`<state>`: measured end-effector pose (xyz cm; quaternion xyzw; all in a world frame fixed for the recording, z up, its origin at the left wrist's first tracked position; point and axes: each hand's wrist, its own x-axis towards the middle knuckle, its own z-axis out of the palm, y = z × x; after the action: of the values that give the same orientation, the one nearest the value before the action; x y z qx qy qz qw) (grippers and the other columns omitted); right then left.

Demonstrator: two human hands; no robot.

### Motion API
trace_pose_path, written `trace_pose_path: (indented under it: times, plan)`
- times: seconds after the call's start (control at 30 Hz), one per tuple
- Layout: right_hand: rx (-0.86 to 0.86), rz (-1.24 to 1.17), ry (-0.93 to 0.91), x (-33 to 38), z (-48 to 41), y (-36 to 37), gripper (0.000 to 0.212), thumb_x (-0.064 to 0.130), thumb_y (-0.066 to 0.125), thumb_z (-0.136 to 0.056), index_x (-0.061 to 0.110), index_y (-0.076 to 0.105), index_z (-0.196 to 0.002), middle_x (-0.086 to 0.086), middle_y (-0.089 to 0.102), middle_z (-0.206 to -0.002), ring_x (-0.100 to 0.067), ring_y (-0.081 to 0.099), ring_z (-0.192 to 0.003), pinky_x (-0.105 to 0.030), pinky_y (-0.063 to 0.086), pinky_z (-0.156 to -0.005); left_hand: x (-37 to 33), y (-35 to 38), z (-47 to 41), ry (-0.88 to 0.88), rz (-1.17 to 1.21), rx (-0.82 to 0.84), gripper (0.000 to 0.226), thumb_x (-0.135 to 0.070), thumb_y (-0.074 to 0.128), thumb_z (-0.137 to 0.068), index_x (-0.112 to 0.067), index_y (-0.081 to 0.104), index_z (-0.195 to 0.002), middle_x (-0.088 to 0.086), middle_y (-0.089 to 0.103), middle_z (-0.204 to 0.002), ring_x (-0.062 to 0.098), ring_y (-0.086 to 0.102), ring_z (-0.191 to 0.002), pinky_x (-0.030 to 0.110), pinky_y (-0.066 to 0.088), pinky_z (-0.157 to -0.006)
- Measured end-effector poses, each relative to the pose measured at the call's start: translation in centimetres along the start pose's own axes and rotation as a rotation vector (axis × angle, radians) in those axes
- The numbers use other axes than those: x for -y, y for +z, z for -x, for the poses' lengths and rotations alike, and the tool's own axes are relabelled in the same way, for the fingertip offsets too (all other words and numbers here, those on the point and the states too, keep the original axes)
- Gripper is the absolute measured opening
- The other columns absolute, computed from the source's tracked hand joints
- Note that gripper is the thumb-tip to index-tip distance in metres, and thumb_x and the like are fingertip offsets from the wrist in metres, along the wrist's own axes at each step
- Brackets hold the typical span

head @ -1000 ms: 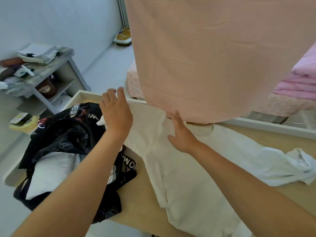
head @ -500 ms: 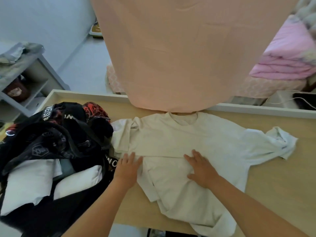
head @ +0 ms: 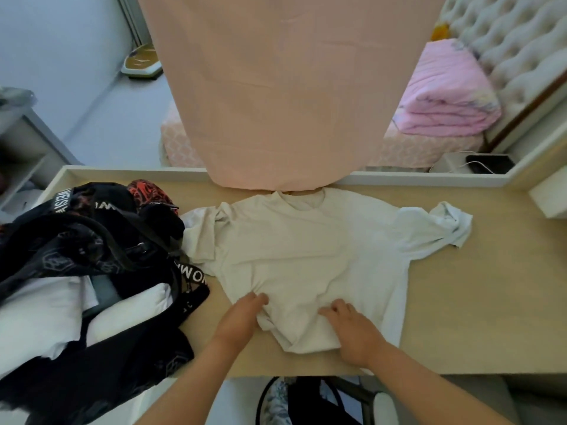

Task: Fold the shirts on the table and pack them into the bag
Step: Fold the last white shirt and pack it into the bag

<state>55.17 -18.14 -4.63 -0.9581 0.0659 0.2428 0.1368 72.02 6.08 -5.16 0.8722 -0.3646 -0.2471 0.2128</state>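
table point(head: 460, 302) runs wide under both hands. a pink hanging cloth point(head: 276, 87) drops to its far edge, straight out beyond the grip. black bag point(head: 92, 256) sits open just left of the left hand point(head: 242, 317), w/ folded white shirts point(head: 36, 314) already inside. white t-shirt point(head: 306, 246) lies spread on the table, collar at the far end from the grip, hem nearest me.

left hand has fingers curled in, pinching cloth near the hem, and creases fan out from that pinch. right hand point(head: 352, 329) sits on the hem just right of it, fingers bent down into the fabric. can't tell if it's got cloth clamped or is only pressing. hands are close together, cloth humped btw them.

my read: this is the straighten-out before the first fold, nothing folded on this one yet. to do it well:
- i'd spread the hands apart along the hem so the hump goes flat, then tug lightly toward me to clear the creases up the body.
- no hard drag, b/c the collar sits right at the pink cloth's lower edge and could catch.
- right sleeve point(head: 441, 228), far out right of the grip, is bunched & twisted, so flatten it before folding it in.
- left sleeve point(head: 199, 237), up-left of the left hand, is doubled over and touching the bag, so pull it clear of the strap first.

then sleeves in, hem up to collar.
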Motion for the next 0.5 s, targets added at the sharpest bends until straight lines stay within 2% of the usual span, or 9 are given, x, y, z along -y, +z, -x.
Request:
trace_pose_path:
  times: [0.07,0.1,0.13,0.17,0.23,0.3,0.33,0.43,0.5]
  plan:
    - [-0.068,-0.041,-0.016,-0.4,0.4,-0.4,0.047,0.012,0.052,-0.087,0.019,0.05,-0.133,-0.005,0.05,-0.123,-0.023,0.055,-0.104,-0.036,0.048,-0.077,0.1,-1.0,-0.1,0.049,0.056,-0.015,0.033,-0.008,0.047,-0.085,-0.017,0.065,-0.111,0.003,0.058,-0.105,0.02,0.058,-0.097,0.025,0.044,-0.083]
    - [-0.138,-0.098,-0.018,-0.6,0.7,-1.1,0.033,0.019,0.048,-0.086,0.016,0.061,-0.116,-0.006,0.06,-0.108,-0.021,0.059,-0.091,-0.034,0.046,-0.067,0.1,-1.8,-0.2,0.077,0.074,-0.062,0.034,0.005,0.051,-0.083,-0.018,0.068,-0.102,0.0,0.056,-0.098,0.017,0.057,-0.089,0.021,0.044,-0.079]
    - [-0.215,-0.159,0.009,-1.0,0.9,-2.1,0.03,0.027,0.045,-0.082,0.014,0.067,-0.098,-0.006,0.065,-0.092,-0.018,0.059,-0.078,-0.03,0.04,-0.059,0.3,-2.8,-0.3,0.089,0.096,-0.137,0.039,0.013,0.053,-0.079,-0.018,0.07,-0.094,-0.002,0.054,-0.092,0.014,0.056,-0.083,0.014,0.043,-0.075]
    - [-0.268,-0.181,0.057,-1.8,1.0,-3.5,0.026,0.029,0.046,-0.079,0.016,0.067,-0.087,-0.004,0.067,-0.082,-0.016,0.056,-0.069,-0.027,0.035,-0.054,0.2,-4.3,-0.4,0.078,0.136,-0.236,0.04,0.017,0.054,-0.077,-0.017,0.071,-0.087,-0.003,0.054,-0.089,0.01,0.055,-0.079,0.009,0.04,-0.074]
    - [-0.279,-0.173,0.131,-3.3,1.1,-6.6,0.013,0.027,0.052,-0.079,0.022,0.064,-0.08,0.0,0.068,-0.078,-0.017,0.058,-0.068,-0.03,0.037,-0.056,0.1,-7.6,-0.3,0.013,0.192,-0.449,0.034,0.016,0.053,-0.077,-0.014,0.07,-0.076,-0.005,0.055,-0.085,0.004,0.055,-0.079,0.007,0.039,-0.074]
    - [-0.305,-0.269,0.183,-4.6,0.8,-9.5,0.01,0.027,0.053,-0.08,0.027,0.063,-0.083,0.002,0.07,-0.083,-0.022,0.063,-0.076,-0.031,0.042,-0.063,0.3,-10.1,-0.5,-0.091,0.185,-0.582,0.031,0.009,0.053,-0.082,-0.016,0.067,-0.07,-0.005,0.057,-0.084,0.009,0.055,-0.077,0.011,0.038,-0.07]
    - [-0.338,-0.276,0.217,-4.9,0.4,-10.6,0.014,0.023,0.055,-0.081,0.028,0.065,-0.091,0.001,0.071,-0.088,-0.023,0.065,-0.082,-0.031,0.043,-0.067,0.5,-10.6,-0.9,-0.154,0.163,-0.592,0.03,0.006,0.052,-0.084,-0.018,0.066,-0.072,-0.003,0.057,-0.086,0.015,0.056,-0.08,0.016,0.039,-0.071]
    - [-0.484,0.008,0.263,-5.3,-1.6,-11.3,0.055,0.006,0.056,-0.078,0.023,0.056,-0.13,-0.003,0.064,-0.115,-0.027,0.06,-0.103,-0.036,0.043,-0.085,0.1,-9.6,-2.1,-0.3,0.015,-0.56,0.032,0.008,0.052,-0.08,-0.011,0.069,-0.1,0.01,0.057,-0.111,0.033,0.054,-0.104,0.038,0.046,-0.086]
    - [-0.523,0.089,0.238,-4.9,-2.8,-10.4,0.069,0.001,0.057,-0.072,0.022,0.051,-0.138,-0.005,0.056,-0.127,-0.029,0.054,-0.11,-0.038,0.041,-0.091,-1.0,-7.6,-2.4,-0.195,-0.11,-0.505,0.048,0.012,0.054,-0.069,-0.012,0.068,-0.108,0.011,0.058,-0.113,0.034,0.054,-0.101,0.043,0.046,-0.084]
